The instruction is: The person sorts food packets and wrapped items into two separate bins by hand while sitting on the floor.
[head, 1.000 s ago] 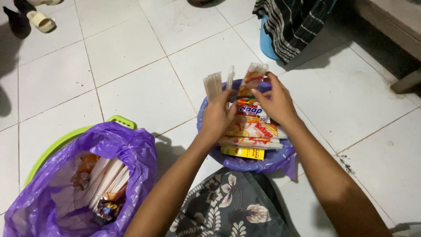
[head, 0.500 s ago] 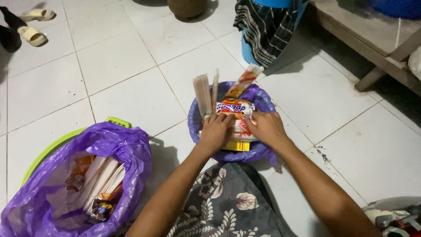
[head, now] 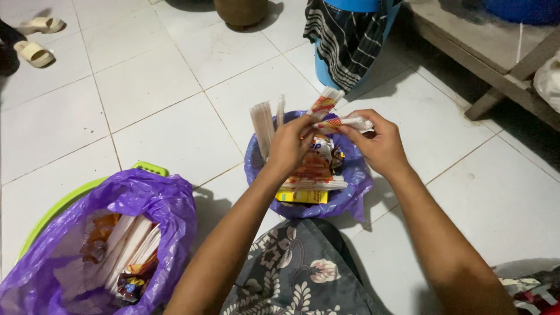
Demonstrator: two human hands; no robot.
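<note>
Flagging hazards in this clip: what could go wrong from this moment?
The flat packet, pinched between left hand and right hand above the small purple bag, might slip and land on the tiled floor. The upright packets lean at the bag's rim and may tip out if nudged.

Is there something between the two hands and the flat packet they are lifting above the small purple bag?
Nothing visible does. The left hand and the right hand both already pinch the flat packet directly, above the small purple bag. The upright packets stand to the left, apart from it.
</note>
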